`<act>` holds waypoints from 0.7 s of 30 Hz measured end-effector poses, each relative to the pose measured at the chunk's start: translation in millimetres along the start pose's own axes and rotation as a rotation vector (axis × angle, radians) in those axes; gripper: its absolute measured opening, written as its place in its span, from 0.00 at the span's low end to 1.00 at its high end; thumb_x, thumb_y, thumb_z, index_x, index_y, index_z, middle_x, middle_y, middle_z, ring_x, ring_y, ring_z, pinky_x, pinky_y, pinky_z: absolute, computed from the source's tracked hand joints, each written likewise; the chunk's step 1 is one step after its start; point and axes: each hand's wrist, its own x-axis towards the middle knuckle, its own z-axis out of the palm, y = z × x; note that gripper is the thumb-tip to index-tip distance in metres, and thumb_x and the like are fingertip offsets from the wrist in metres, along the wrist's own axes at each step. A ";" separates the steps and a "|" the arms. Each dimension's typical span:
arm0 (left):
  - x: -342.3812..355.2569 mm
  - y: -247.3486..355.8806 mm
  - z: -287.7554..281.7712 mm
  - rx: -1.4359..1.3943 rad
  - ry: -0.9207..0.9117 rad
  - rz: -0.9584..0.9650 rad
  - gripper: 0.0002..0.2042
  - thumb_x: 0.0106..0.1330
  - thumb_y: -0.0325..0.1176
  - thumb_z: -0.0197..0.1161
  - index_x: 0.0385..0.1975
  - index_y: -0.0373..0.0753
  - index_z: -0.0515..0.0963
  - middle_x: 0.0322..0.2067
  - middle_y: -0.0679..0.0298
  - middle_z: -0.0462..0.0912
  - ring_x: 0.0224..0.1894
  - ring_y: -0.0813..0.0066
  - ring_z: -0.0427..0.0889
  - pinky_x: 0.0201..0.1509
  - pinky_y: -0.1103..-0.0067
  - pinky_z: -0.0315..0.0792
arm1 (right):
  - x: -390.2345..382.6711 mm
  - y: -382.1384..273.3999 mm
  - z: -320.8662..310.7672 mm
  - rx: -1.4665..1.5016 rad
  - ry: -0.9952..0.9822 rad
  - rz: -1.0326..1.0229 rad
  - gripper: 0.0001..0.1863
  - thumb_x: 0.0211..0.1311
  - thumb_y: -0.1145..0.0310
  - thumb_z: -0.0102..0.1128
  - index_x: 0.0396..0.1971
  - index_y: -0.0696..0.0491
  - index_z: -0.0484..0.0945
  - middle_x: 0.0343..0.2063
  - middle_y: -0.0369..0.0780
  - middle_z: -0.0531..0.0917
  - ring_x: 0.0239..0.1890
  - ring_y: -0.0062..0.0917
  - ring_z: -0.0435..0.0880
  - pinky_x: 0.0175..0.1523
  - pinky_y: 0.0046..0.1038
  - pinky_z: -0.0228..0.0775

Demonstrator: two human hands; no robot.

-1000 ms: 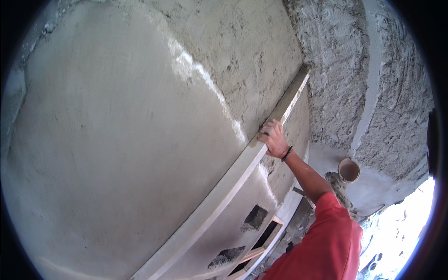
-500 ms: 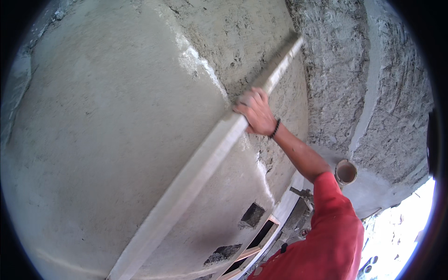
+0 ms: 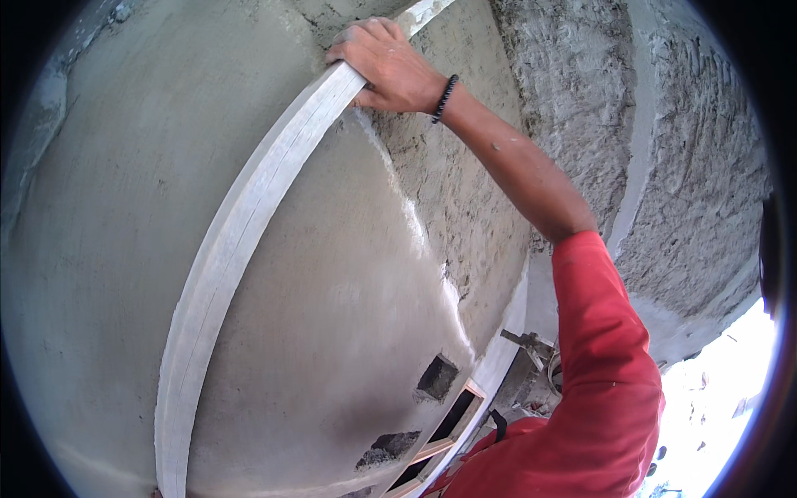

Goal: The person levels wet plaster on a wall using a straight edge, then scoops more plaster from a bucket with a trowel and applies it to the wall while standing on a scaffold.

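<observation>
My right hand [image 3: 390, 66], with a dark beaded bracelet [image 3: 445, 98] at the wrist, is closed around a long pale straightedge board [image 3: 217, 257]. Fingers wrap over its upper edge while the thumb is underneath. The board lies against a grey plastered wall [image 3: 324, 349], running from the top middle down to the lower left, where its end leaves the picture. Fisheye bending makes it look curved. Smooth plaster spreads on both sides of it, and rougher plaster [image 3: 465, 174] lies right of a whitish ridge [image 3: 413, 220]. My left hand does not clearly show.
A rough grey wall [image 3: 573, 108] with a smooth vertical strip [image 3: 639, 124] meets the plastered wall at the right. Low down are two dark recesses, one of them a square hole [image 3: 437, 378], and a wooden frame [image 3: 433, 451]. Bright daylight enters at the lower right.
My right hand has moved up and left with the board, still gripping it. The board now stands steeper and farther left, its upper end past the top edge. My arm hides most of the round pipe opening.
</observation>
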 end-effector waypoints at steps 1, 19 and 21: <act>3.2 2.8 -2.1 -0.001 0.010 -0.006 0.27 0.66 0.55 0.53 0.43 0.31 0.72 0.35 0.49 0.76 0.33 0.47 0.76 0.36 0.56 0.68 | 2.6 -10.7 -0.4 0.046 0.031 -0.038 0.30 0.50 0.39 0.60 0.48 0.45 0.73 0.39 0.37 0.72 0.48 0.33 0.70 0.56 0.39 0.56; -90.9 51.1 7.2 -0.237 -0.159 -0.052 0.28 0.70 0.57 0.43 0.43 0.35 0.76 0.38 0.51 0.78 0.39 0.48 0.76 0.44 0.56 0.67 | -175.5 -130.5 15.5 0.257 -0.079 0.170 0.23 0.57 0.40 0.54 0.42 0.42 0.73 0.40 0.38 0.75 0.46 0.34 0.73 0.52 0.43 0.57; -101.4 62.9 4.9 -0.226 -0.204 -0.005 0.27 0.70 0.56 0.43 0.43 0.34 0.75 0.38 0.51 0.77 0.38 0.48 0.75 0.43 0.56 0.66 | -205.7 -148.0 12.9 0.275 -0.144 0.196 0.24 0.55 0.40 0.55 0.42 0.43 0.74 0.40 0.38 0.75 0.47 0.36 0.73 0.52 0.44 0.57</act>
